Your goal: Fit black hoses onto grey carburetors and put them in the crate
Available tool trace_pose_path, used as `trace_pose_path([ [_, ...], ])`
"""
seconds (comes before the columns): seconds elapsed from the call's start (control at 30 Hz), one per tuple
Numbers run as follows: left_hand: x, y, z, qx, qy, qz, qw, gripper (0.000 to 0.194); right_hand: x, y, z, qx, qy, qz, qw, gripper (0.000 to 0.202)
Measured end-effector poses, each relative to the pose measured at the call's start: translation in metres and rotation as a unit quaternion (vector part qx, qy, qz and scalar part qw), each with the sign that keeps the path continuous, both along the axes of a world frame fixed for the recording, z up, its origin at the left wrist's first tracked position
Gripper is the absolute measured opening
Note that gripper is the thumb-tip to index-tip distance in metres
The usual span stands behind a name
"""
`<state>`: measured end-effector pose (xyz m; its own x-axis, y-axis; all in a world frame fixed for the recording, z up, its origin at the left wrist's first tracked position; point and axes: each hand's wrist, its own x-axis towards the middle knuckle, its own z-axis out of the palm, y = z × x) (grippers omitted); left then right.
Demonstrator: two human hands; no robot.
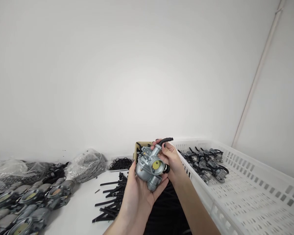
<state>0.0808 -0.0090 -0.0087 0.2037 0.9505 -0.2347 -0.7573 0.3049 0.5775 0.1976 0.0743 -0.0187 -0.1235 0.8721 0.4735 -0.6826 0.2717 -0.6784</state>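
A silvery metal carburetor [145,168] with a yellow disc in its round bore rests in my left hand [139,195], palm up, fingers curled around its underside. My right hand [173,160] closes on its upper right side, thumb and fingers pinching by the black rubber cap [166,140] whose bent tube points right. A short black fitting sticks out beside the bore, close to my right palm. Behind the carburetor stands a cardboard box [143,144] with black parts in it, largely hidden by my hands.
Several carburetors [29,195] stand at left near clear plastic bags [87,164]. Black rubber tubes [111,192] lie left of my forearm, and a small tray [120,164] of black rings sits behind. At right, a white slotted crate [247,186] holds several capped carburetors [208,163].
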Motion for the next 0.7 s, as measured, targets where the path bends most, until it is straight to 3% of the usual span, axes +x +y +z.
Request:
trace_pose_path([
  [0.4, 0.002, 0.003, -0.008, -0.01, 0.003, 0.017, 1.0, 0.044, 0.0, -0.01, 0.007, 0.012, -0.019, -0.024, 0.999, 0.023],
  [0.7, 0.006, 0.0, 0.005, 0.024, 0.047, 0.075, 0.996, 0.042, -0.002, -0.02, 0.011, 0.005, -0.015, -0.044, 0.999, 0.023],
])
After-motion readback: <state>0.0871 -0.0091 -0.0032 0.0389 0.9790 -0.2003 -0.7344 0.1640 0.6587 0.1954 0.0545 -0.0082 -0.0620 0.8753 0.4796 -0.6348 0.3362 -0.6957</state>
